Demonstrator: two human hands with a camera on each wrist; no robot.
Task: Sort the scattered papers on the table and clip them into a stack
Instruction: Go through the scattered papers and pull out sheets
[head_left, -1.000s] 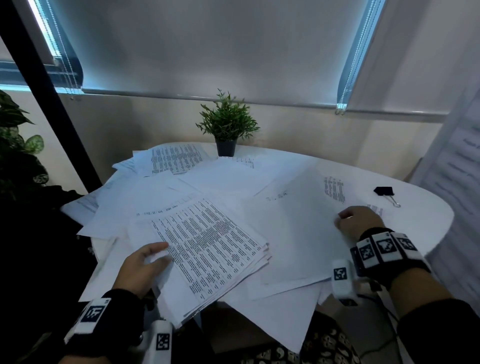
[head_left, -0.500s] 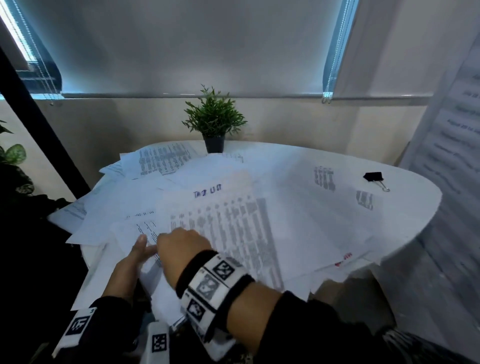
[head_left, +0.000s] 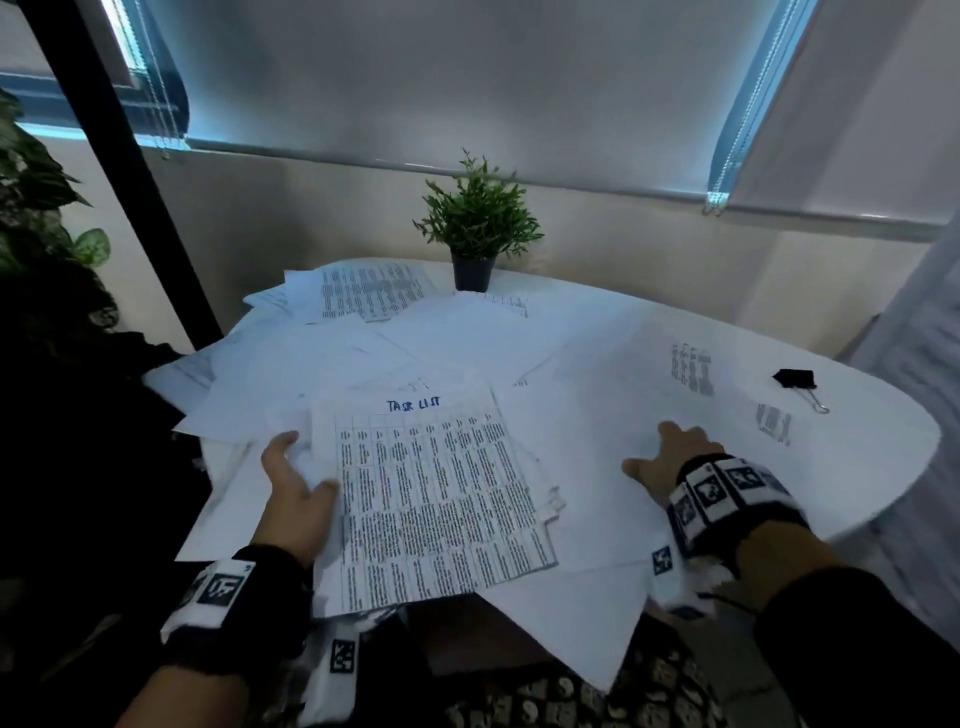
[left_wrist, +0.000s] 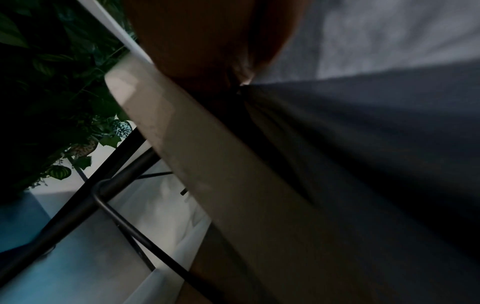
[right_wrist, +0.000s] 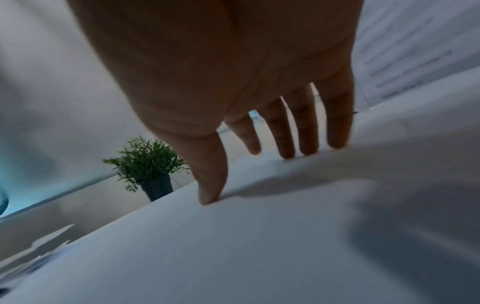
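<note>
Two hands on paper, clip waiting.
My left hand (head_left: 296, 499) grips the gathered stack (head_left: 441, 499) near me; my right hand (head_left: 670, 457) presses flat, fingers spread, on a loose sheet (head_left: 597, 415). Overhanging sheets could slide off when dragged; binder clip (head_left: 795, 379) sits far right.

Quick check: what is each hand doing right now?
Left hand: holds the paper stack at its left edge.
Right hand: open, fingertips on a loose sheet.
</note>
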